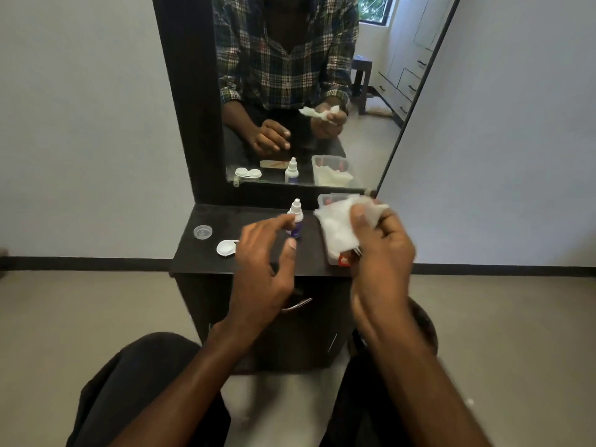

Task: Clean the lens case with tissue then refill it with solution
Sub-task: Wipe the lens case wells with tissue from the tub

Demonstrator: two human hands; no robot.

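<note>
On the shelf (206,250), one bottle (295,221)

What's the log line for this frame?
right hand: holds tissue | left hand: empty, over desk | case: on desk | bottle: upright

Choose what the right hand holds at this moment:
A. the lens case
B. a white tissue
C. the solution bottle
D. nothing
B: the right hand pinches a crumpled white tissue, while the solution bottle stands untouched on the table.

A home bedroom: dark dressing table (206,253) with mirror (306,91) reflecting wardrobe drawers (408,85)
</note>
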